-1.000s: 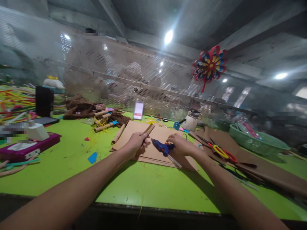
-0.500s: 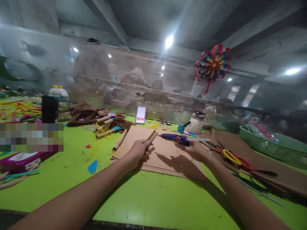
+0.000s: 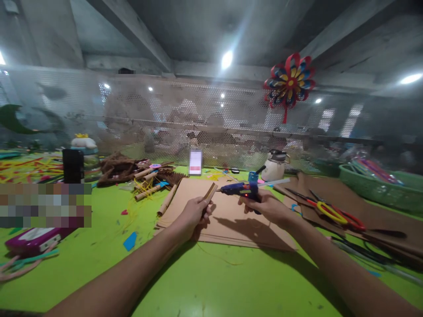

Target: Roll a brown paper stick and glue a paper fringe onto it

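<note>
The brown strip [image 3: 210, 193] is just ahead of the left hand [image 3: 195, 215], raised over the pile of brown sheets [image 3: 185, 191]. I have its lower end pinched between thumb and fingers, tilted up and to the right, which I take to be a way of leaving its far end free and the fingertips clear of the nozzle.

Facing it is the blue glue gun [image 3: 243, 189], wrapped in the curled fingers of the right hand [image 3: 269, 207]. I see it held nearly level, its tip right by the strip's upper end; whether they touch I cannot tell from here. A pale glue stick [image 3: 276, 182] runs out behind, above the wrist, so the grip probably keeps it unobstructed. A small red light glows on the gun's body.

Under both hands the sheets lie flat on the green surface [image 3: 172, 281], perhaps serving as a work pad. Left of them I have a paper roll [image 3: 167, 200] against their edge and a blue scrap [image 3: 130, 241] near the left forearm. Behind stands a lit phone [image 3: 195, 163], upright, likely for easy viewing. To the right, scissors [image 3: 330, 213] rest on brown material [image 3: 309, 189], near a green basket [image 3: 370, 184].
</note>
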`<state>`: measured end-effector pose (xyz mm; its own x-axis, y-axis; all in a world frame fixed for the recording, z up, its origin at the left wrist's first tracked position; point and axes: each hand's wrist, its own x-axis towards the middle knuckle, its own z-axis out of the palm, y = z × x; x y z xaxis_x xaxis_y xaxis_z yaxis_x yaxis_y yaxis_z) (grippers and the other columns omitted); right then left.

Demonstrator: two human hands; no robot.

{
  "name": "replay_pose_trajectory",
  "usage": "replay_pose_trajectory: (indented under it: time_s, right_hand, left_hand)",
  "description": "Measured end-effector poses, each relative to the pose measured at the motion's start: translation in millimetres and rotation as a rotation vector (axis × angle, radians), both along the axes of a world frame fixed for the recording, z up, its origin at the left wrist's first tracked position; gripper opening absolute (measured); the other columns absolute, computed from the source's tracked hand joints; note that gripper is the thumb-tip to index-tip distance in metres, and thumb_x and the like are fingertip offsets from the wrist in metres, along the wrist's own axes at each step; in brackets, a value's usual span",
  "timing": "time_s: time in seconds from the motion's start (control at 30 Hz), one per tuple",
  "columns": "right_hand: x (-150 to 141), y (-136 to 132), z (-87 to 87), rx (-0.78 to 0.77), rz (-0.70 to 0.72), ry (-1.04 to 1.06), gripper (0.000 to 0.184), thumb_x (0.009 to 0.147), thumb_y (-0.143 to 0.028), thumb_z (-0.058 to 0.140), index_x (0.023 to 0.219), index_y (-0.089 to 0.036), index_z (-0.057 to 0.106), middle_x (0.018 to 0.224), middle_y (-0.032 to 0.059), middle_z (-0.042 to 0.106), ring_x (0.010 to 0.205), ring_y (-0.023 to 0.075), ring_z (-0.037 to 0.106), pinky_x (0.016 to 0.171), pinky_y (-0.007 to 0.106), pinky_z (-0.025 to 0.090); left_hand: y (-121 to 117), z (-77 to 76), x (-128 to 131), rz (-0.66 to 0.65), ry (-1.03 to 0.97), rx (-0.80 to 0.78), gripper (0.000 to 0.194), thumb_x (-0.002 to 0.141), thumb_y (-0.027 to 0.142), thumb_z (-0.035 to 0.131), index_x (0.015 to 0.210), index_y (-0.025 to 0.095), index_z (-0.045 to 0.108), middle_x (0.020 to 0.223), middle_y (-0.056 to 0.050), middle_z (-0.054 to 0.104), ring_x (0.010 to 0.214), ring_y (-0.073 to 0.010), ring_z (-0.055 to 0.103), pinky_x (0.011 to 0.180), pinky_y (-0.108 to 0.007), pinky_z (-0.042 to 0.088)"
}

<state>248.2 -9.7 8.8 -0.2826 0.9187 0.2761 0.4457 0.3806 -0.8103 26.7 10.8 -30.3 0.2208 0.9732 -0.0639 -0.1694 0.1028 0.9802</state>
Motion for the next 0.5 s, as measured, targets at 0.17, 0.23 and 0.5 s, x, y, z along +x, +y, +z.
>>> replay_pose_trajectory:
  time_s: [0.17, 0.23, 0.5]
  right_hand:
    - [-5.0, 3.7, -5.9, 0.054, -0.072, -0.08, 0.027, 0.078, -0.038, 0.051, 0.085, -0.013, 0.059, 0.068, 0.0055, 0.063, 0.059, 0.0147, 0.057, 0.058, 0.027, 0.045]
    - [-7.1, 4.9, -8.4, 0.062, -0.079, -0.094, 0.027, 0.079, -0.038, 0.05, 0.086, -0.013, 0.058, 0.069, 0.0054, 0.064, 0.06, 0.0151, 0.058, 0.059, 0.027, 0.045]
    - [-9.1, 9.3, -14.4, 0.069, -0.117, -0.118, 0.028, 0.078, -0.039, 0.049, 0.086, -0.013, 0.056, 0.067, 0.0049, 0.062, 0.059, 0.0157, 0.058, 0.058, 0.027, 0.045]
  left_hand:
    - [-0.5, -0.5, -0.7, 0.024, 0.002, 0.028, 0.018, 0.077, 0.03, 0.056, 0.08, 0.013, 0.053, 0.053, 0.002, 0.046, 0.038, -0.0032, 0.033, 0.035, -0.017, 0.019]
    - [-0.4, -1.1, -0.3, 0.017, -0.003, 0.037, 0.018, 0.076, 0.03, 0.056, 0.081, 0.013, 0.053, 0.053, 0.002, 0.045, 0.038, -0.0032, 0.033, 0.035, -0.017, 0.02]
    - [0.2, -1.2, -0.1, -0.004, 0.026, 0.034, 0.017, 0.079, 0.03, 0.052, 0.081, 0.012, 0.052, 0.054, 0.003, 0.043, 0.038, -0.0035, 0.035, 0.034, -0.017, 0.017]
